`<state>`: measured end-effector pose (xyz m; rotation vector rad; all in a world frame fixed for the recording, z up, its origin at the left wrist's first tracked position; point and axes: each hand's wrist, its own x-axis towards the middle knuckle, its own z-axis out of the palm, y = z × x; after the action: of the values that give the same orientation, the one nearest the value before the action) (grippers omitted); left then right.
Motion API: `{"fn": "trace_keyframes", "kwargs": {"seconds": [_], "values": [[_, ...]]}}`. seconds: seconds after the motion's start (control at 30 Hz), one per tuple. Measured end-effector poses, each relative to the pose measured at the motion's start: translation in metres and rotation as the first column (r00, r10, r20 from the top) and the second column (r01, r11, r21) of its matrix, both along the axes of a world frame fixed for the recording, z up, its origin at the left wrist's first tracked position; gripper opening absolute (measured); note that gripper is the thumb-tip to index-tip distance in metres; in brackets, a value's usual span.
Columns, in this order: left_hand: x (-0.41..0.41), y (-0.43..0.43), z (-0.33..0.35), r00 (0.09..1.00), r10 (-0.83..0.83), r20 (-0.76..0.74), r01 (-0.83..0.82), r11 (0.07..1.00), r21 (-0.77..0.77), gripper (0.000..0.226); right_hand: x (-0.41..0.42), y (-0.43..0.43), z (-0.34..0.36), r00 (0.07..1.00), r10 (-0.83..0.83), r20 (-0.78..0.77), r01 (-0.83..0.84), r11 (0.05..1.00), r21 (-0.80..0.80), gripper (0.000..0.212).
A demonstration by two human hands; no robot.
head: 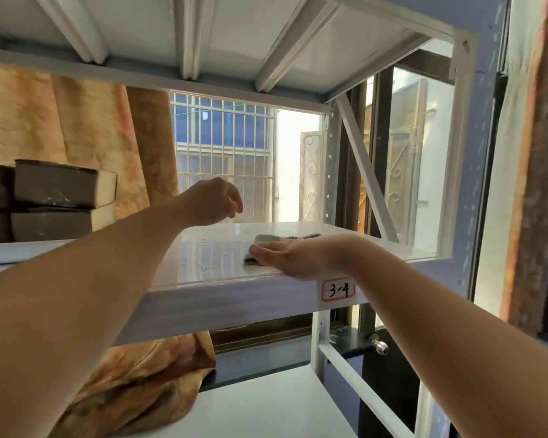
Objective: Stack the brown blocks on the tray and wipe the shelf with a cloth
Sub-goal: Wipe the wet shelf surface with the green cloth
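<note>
Wiping the shelf (222, 279) with the cloth (260, 245); blocks look stacked already.

Right hand (295, 257) lies flat on the grey cloth, fingers together pressing it down, not clamped around it; the cloth pokes out just beyond the fingertips near the shelf's front edge. Left hand (212, 202) hovers above the shelf, fingers loosely curled, holding nothing. Brown blocks (60, 197) sit stacked two high, far left of both hands; tray beneath not visible. Judged: stacking done, wiping under way, most of the shelf left.

Handwritten label (338, 290) "3-4" (red-outlined sticker) on front edge of shelf (234, 298).
</note>
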<state>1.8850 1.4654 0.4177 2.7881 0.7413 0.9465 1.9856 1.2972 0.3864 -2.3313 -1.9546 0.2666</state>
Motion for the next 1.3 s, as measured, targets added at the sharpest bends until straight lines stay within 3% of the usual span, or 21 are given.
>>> {"fn": "trace_keyframes", "kwargs": {"seconds": [0.2,0.5,0.67,0.83,1.0,1.3], "values": [[-0.022,0.019,0.020,0.999,0.031,0.026,-0.030,0.999,-0.033,0.019,-0.019,0.031,-0.010,0.984,0.136,0.117,-0.141,0.989,0.037,0.085],[-0.040,0.029,0.007,0.965,0.117,-0.235,-0.132,0.990,-0.049,0.021,-0.076,0.069,-0.008,0.957,0.275,0.095,-0.275,0.961,-0.006,0.070],[-0.045,0.033,0.004,0.961,0.141,-0.239,-0.166,0.982,-0.087,0.020,-0.083,0.085,0.002,0.925,0.376,0.057,-0.376,0.926,-0.005,0.054],[-0.053,0.040,0.001,0.963,0.172,-0.208,-0.195,0.976,-0.096,0.021,-0.074,0.111,0.008,0.949,0.314,-0.041,-0.315,0.949,-0.028,0.061],[-0.060,0.039,-0.002,0.974,0.205,-0.099,-0.215,0.971,-0.108,0.022,-0.071,0.128,0.011,0.975,0.222,-0.022,-0.223,0.973,-0.053,0.055],[-0.062,0.037,-0.006,0.961,0.231,-0.153,-0.250,0.961,-0.119,0.020,-0.074,0.161,0.018,0.993,0.110,0.038,-0.107,0.991,-0.078,0.070]]}}
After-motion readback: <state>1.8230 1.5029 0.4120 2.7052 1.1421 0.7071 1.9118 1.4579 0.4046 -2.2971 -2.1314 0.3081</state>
